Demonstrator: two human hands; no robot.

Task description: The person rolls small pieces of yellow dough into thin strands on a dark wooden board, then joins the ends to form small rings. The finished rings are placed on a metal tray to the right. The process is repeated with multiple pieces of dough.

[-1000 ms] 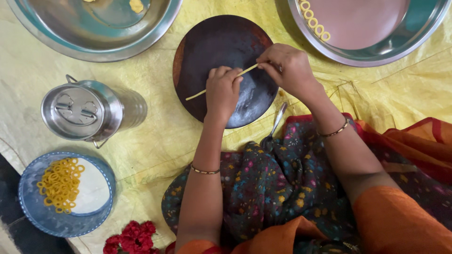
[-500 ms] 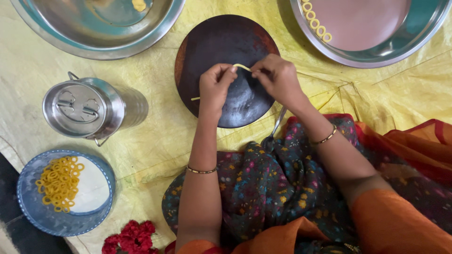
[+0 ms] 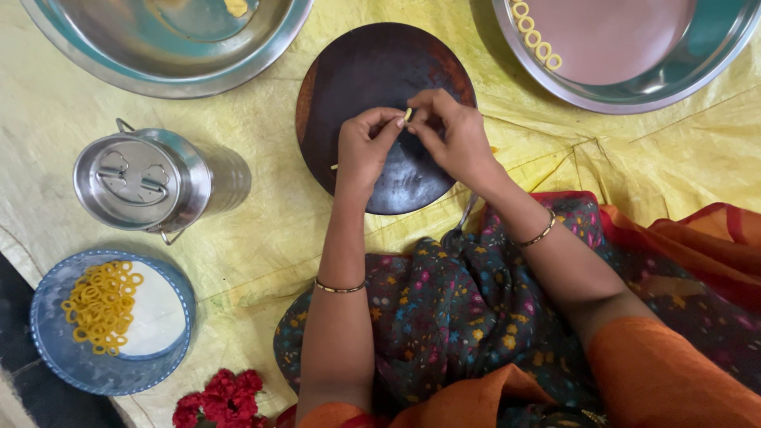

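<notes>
The left hand [image 3: 363,150] and the right hand [image 3: 450,136] meet fingertip to fingertip above the round dark wooden board [image 3: 380,79], both pinched narrow on a thin pale yellow strand of dough [image 3: 407,116]. The strand's ends come together between the fingers, while a short tail shows below the left hand, over the board.

Judging by how things lie, this ring is only partly closed. 5 finished yellow dough rings [image 3: 534,35] lie in a curved row on the rim of the wide steel plate [image 3: 713,47] at top right, whose middle is bare. A much larger heap of small yellow rings [image 3: 99,305], too many to count, sits on the blue patterned plate [image 3: 47,349] at lower left.

Further out stand 1 lidded steel canister [image 3: 147,182], 1 large steel basin [image 3: 158,55] holding a small lump of dough, and 1 bunch of red flowers [image 3: 222,400], all on the yellow sheet [image 3: 261,238].
</notes>
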